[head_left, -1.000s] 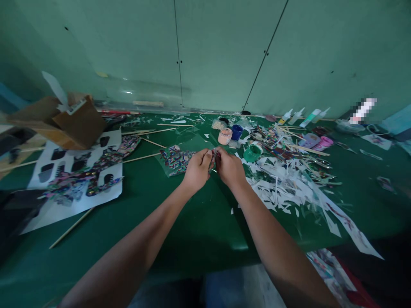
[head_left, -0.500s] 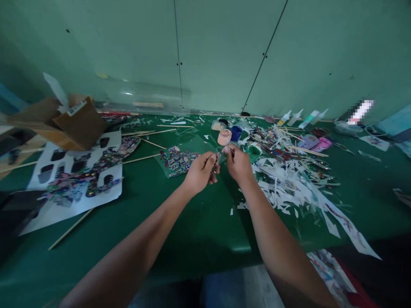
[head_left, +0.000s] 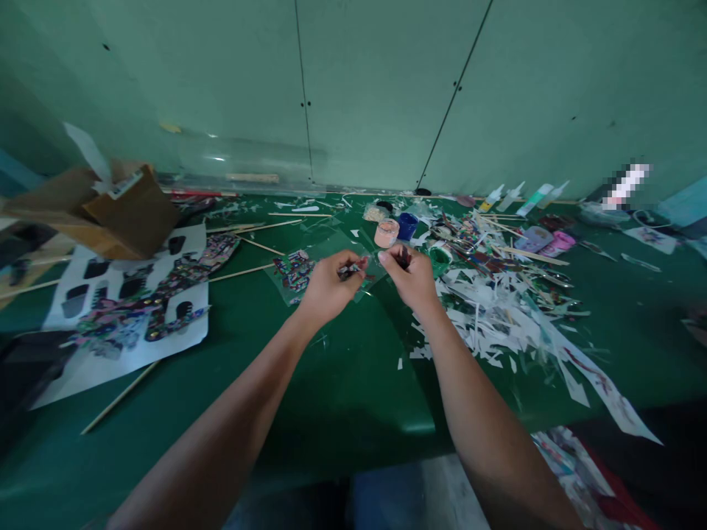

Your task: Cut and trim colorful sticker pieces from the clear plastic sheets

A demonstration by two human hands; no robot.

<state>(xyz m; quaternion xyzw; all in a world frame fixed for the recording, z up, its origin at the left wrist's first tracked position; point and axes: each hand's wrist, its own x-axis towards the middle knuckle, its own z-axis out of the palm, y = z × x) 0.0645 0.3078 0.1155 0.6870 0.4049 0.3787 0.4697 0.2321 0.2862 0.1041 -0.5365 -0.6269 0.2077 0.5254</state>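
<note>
My left hand (head_left: 330, 287) is closed around a small dark patterned piece (head_left: 347, 272), whose exact kind I cannot make out. To its right, a short gap away, my right hand (head_left: 409, 278) is pinched shut. Something dark shows between its fingers, too small to name. Under and left of my left hand lies a clear sheet carrying a mosaic of small coloured pieces (head_left: 292, 271), partly covered by the hand. Just beyond my right hand stand an open jar of peach paint (head_left: 386, 233), a blue jar (head_left: 407, 226) and a green paint pot (head_left: 440, 255).
White paper scraps (head_left: 480, 316) are heaped right of my right forearm. A cardboard box (head_left: 129, 213) and a printed white sheet (head_left: 188, 327) with dark cut-outs lie left, among thin wooden sticks (head_left: 118, 397). Glue bottles (head_left: 512, 197) stand along the green wall.
My left hand has shifted slightly left and turned, and the gap between the hands is wider. The dark piece in its fingers shows more clearly. My right hand has turned a little.
</note>
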